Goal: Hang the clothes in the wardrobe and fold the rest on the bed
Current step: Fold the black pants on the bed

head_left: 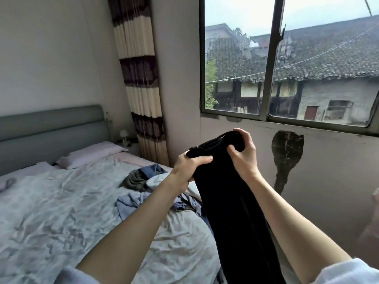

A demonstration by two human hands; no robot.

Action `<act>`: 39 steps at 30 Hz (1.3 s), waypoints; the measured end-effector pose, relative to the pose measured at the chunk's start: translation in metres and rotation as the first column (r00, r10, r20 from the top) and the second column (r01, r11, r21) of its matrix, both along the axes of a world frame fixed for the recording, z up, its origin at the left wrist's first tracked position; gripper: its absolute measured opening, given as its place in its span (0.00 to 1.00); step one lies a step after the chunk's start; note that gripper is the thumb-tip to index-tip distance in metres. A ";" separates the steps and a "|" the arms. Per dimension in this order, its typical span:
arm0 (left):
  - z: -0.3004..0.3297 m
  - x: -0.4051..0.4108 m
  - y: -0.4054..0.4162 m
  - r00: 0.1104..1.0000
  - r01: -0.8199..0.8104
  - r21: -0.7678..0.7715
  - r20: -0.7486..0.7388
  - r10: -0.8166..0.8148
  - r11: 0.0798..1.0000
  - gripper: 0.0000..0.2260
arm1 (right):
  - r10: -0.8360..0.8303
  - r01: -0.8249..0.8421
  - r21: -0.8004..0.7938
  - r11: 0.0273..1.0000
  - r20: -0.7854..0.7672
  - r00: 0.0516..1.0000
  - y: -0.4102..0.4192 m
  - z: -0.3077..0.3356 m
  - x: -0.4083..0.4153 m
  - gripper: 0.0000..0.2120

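1. Home bedroom.
2. Bed [61, 212] with rumpled pale sheet, padded grey headboard [51, 128], pink pillow [92, 153].
3. Loose clothes [143, 181] heaped on the bed.
4. Small lamp [123, 134] on a bedside stand in the corner.
5. Striped curtain [139, 78] beside a sliding window [266, 58]; old tiled roofs [307, 58] outside.

The rumpled bed [51, 212] bears pillows [92, 153] and loose clothes [143, 179].
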State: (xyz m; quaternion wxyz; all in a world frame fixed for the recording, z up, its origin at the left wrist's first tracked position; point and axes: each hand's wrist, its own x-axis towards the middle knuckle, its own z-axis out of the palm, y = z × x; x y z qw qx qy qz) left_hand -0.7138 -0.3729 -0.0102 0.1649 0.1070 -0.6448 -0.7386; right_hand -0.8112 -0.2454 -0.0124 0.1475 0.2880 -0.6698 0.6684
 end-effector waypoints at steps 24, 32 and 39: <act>-0.209 0.045 -0.485 0.532 -0.815 0.043 0.449 0.718 0.578 0.16 | 0.339 -0.642 0.461 0.613 0.580 0.741 -0.476 -0.278 -0.023 0.18; -0.339 0.074 -0.532 0.496 -0.800 -0.044 0.513 0.700 0.599 0.12 | 0.338 -0.823 0.479 0.305 0.754 0.564 -0.513 -0.416 0.026 0.21; -0.390 0.087 -0.534 0.524 -0.697 -0.249 0.464 0.715 0.672 0.13 | 0.197 -0.872 -0.071 0.485 0.980 0.030 -0.562 -0.447 0.050 0.24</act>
